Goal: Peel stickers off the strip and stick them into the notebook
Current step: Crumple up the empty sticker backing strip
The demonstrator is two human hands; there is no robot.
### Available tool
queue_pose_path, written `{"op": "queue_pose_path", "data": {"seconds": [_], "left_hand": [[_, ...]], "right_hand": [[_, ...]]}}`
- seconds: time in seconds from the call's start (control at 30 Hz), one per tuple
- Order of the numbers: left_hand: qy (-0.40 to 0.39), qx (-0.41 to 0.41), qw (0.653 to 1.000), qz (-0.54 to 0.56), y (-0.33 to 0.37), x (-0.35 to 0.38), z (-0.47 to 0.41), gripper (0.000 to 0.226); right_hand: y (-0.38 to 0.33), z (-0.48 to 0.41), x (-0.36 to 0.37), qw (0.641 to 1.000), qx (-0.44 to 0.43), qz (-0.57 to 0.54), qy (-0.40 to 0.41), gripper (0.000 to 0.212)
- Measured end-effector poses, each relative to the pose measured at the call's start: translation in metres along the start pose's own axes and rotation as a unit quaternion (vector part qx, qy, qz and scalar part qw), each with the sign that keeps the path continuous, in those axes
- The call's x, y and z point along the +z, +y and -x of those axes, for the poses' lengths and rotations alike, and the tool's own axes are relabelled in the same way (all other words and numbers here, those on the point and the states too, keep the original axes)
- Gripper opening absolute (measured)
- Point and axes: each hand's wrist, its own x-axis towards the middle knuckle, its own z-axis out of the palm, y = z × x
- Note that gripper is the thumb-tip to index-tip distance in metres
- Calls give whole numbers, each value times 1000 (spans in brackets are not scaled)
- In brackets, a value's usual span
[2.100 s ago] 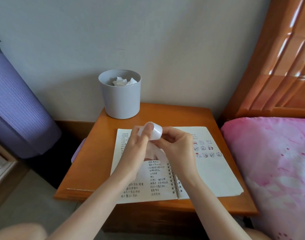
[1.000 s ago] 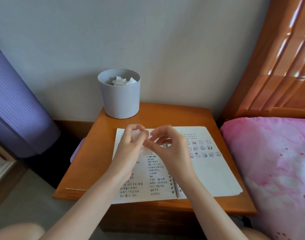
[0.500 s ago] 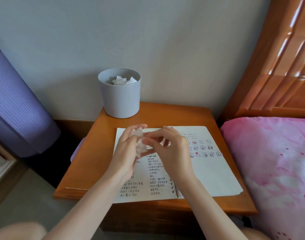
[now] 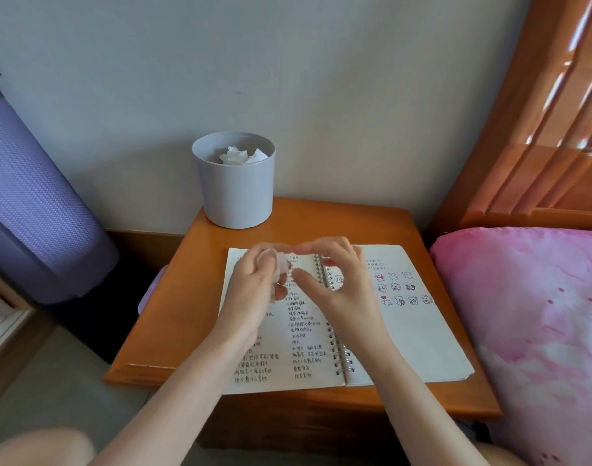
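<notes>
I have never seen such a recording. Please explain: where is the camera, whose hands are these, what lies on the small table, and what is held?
There is no machine: a person wears the camera on the head, looking down at both hands. On the wooden table are an open spiral notebook and a grey bin holding crumpled paper. The left hand holds a crumpled white strip; the curled fingers of the right hand reach its edge, pinching or not I cannot tell.

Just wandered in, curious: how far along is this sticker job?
Done: rows of stickers sit on the right page of the notebook. In hand: the left hand grips a crumpled white strip, the right hand curled close beside it; whether it pinches a sticker is unclear. Left: blank page below the rows to fill.
</notes>
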Motion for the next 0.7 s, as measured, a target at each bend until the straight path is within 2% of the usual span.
{"op": "queue_pose_path", "data": {"seconds": [0.13,0.27,0.37,0.47,0.6,0.7], "left_hand": [[-6,7,1000,-21,-1,-3,0,34],[-23,-21,999,34,-1,-1,1,32],[-62,-39,994,83,0,1,3,29],[-56,-35,996,55,0,3,4,35],[-8,-2,1000,28,-2,0,1,33],[10,-6,998,58,1,-3,-4,31]], "right_hand": [[-1,0,-1,998,-33,39,-26,23],[11,-3,10,992,-83,96,29,14],[15,-4,12,990,-76,101,56,6],[13,-2,12,991,-66,108,45,6],[6,2,12,996,-57,67,-22,12],[5,5,10,995,-77,51,-42,32]]}}
